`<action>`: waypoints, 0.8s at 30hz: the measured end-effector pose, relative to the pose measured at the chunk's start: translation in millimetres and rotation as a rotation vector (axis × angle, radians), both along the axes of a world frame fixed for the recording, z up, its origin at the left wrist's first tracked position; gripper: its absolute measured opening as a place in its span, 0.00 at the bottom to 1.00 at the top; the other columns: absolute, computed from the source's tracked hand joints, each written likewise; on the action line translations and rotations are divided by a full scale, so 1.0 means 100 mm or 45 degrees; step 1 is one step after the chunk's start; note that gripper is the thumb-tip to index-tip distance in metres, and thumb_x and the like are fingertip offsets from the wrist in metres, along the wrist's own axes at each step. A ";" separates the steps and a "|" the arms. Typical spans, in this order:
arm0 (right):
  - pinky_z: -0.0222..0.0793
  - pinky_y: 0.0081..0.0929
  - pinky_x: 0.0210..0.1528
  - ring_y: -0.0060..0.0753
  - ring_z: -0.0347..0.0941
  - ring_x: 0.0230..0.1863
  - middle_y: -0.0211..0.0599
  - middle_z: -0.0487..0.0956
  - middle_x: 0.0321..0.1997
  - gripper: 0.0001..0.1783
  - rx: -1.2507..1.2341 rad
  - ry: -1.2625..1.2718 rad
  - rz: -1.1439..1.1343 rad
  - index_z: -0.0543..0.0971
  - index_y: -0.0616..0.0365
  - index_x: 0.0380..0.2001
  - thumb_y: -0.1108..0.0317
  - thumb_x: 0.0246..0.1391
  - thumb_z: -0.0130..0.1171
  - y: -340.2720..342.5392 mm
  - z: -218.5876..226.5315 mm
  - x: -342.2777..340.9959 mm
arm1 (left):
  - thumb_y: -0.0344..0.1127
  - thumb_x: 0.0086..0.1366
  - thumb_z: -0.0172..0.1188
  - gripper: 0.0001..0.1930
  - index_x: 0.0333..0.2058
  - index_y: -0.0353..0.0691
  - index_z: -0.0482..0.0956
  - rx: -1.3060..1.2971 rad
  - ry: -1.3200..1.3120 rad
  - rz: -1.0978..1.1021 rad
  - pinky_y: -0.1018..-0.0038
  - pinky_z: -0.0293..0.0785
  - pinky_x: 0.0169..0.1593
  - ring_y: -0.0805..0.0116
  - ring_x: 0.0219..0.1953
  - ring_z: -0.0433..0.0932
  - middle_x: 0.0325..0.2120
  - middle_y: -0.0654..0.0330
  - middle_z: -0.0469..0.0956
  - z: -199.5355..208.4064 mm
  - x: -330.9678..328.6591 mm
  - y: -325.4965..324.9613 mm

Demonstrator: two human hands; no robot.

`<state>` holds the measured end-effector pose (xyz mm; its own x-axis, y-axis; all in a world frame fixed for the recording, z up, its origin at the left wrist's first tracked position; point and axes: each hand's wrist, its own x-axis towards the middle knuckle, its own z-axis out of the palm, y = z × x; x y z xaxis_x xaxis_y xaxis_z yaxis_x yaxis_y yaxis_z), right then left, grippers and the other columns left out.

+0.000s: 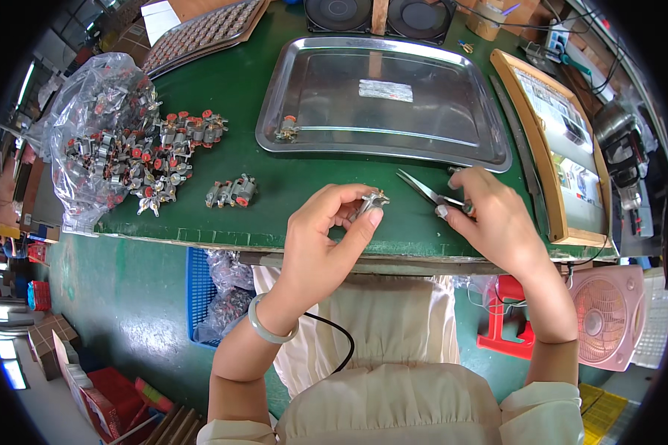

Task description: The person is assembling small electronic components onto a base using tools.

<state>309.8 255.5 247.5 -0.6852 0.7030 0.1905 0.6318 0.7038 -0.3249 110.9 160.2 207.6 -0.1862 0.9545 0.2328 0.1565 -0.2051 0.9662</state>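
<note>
Near the front edge of a green-topped desk [408, 233], a worker's left hand [319, 239] pinches a small silvery metal component [371, 203], while the right hand [499, 219] has fingers clasped around pointed silver scissors [418, 185].

Green floor [137, 285] shines at eight o'clock, bright panes [13, 374] beyond. A pink fan [608, 319] stands at four o'clock.

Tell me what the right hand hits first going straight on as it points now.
Likely the metal tray, at its near rim, beyond the right hand and its scissors; height is unclear from this view.
</note>
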 end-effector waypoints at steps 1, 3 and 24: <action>0.67 0.35 0.26 0.44 0.72 0.26 0.44 0.70 0.30 0.15 -0.001 -0.003 -0.004 0.69 0.62 0.32 0.72 0.39 0.59 0.00 -0.06 0.00 | 0.24 0.57 0.55 0.12 0.41 0.31 0.71 -0.001 -0.003 -0.004 0.83 0.67 0.38 0.79 0.33 0.69 0.31 0.64 0.72 -0.01 0.01 0.02; 0.67 0.36 0.25 0.45 0.71 0.26 0.42 0.69 0.31 0.14 0.107 0.094 0.103 0.69 0.61 0.30 0.71 0.38 0.60 0.00 -0.14 -0.04 | 0.26 0.58 0.54 0.13 0.43 0.32 0.69 -0.035 -0.080 -0.045 0.84 0.66 0.37 0.81 0.32 0.69 0.30 0.64 0.72 -0.02 0.03 0.05; 0.58 0.27 0.18 0.31 0.64 0.16 0.31 0.67 0.18 0.17 0.483 0.325 0.529 0.72 0.59 0.35 0.75 0.35 0.59 -0.07 -0.12 -0.26 | 0.26 0.55 0.56 0.10 0.37 0.32 0.72 0.019 -0.171 -0.024 0.84 0.65 0.29 0.81 0.24 0.68 0.23 0.65 0.71 -0.11 0.02 0.05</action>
<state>283.9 248.3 235.4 -0.7869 0.2382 0.5692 0.2152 0.9705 -0.1087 112.5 165.1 196.7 -0.1989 0.9547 0.2213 0.0222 -0.2213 0.9749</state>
